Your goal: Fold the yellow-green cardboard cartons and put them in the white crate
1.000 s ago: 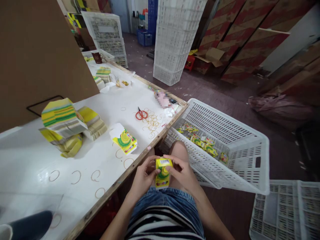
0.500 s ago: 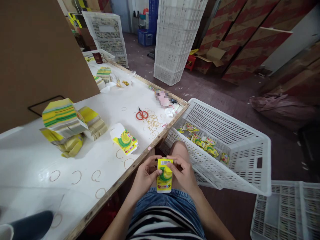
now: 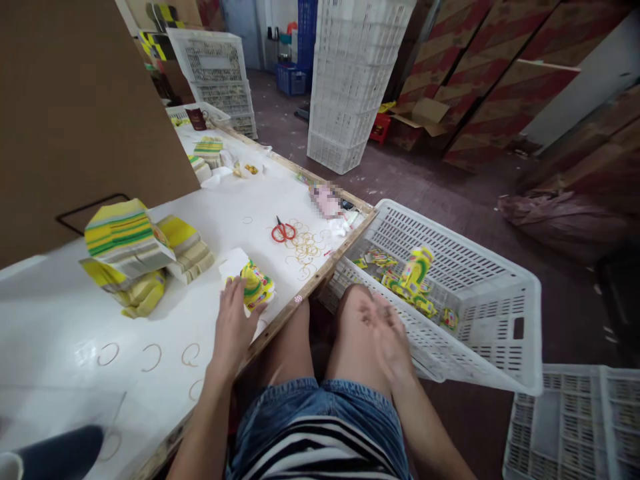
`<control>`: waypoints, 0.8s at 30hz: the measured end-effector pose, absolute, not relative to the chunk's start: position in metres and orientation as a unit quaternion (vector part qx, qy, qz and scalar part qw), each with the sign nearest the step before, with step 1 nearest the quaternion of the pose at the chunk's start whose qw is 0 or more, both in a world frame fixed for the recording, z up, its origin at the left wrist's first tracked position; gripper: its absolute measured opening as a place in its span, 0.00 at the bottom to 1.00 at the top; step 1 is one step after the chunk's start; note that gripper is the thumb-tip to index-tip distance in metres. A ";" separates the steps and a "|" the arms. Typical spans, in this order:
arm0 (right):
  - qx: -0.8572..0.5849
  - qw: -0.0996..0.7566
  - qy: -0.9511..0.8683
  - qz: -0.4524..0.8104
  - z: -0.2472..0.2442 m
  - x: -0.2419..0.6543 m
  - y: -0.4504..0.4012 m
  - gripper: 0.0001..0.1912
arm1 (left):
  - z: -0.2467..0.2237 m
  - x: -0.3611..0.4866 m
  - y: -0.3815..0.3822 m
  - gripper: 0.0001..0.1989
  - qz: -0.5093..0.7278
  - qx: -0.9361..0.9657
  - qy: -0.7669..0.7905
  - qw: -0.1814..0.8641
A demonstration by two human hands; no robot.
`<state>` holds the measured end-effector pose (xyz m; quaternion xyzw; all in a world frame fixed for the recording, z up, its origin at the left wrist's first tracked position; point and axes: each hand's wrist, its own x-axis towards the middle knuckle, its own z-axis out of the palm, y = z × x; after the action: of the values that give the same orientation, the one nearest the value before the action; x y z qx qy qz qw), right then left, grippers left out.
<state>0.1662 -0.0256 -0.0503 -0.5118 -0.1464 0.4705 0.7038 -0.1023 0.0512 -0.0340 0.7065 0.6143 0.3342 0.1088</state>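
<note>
Half-open, my left hand [image 3: 233,327] touches the yellow cartons [image 3: 257,285] at the right edge of the white table [image 3: 230,220]; my right hand [image 3: 390,333], open, looks empty beside the white crate [image 3: 493,283]. Thin card, I judge, wants a light side pinch

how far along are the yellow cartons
Seemingly done: the cartons in the white crate. In hand: the left hand is at a small pile; the blurred right hand shows no carton. Apparently left: that pile and the striped bundles.
</note>
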 end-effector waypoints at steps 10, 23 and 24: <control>-0.501 0.599 -0.230 0.581 -0.057 0.126 -0.033 0.18 | -0.034 -0.123 0.052 0.20 0.203 0.741 0.630 0.115; -0.498 0.579 -0.254 0.594 -0.050 0.114 -0.040 0.18 | -0.029 -0.142 0.048 0.10 0.283 0.754 0.575 0.141; -0.498 0.581 -0.252 0.592 -0.047 0.114 -0.040 0.18 | -0.025 -0.138 0.044 0.10 0.318 0.738 0.583 0.119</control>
<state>0.1140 -0.0398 -0.0474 -0.4976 -0.2521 0.5925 0.5812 -0.1381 0.0435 -0.0246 0.7384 0.5828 0.3177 0.1194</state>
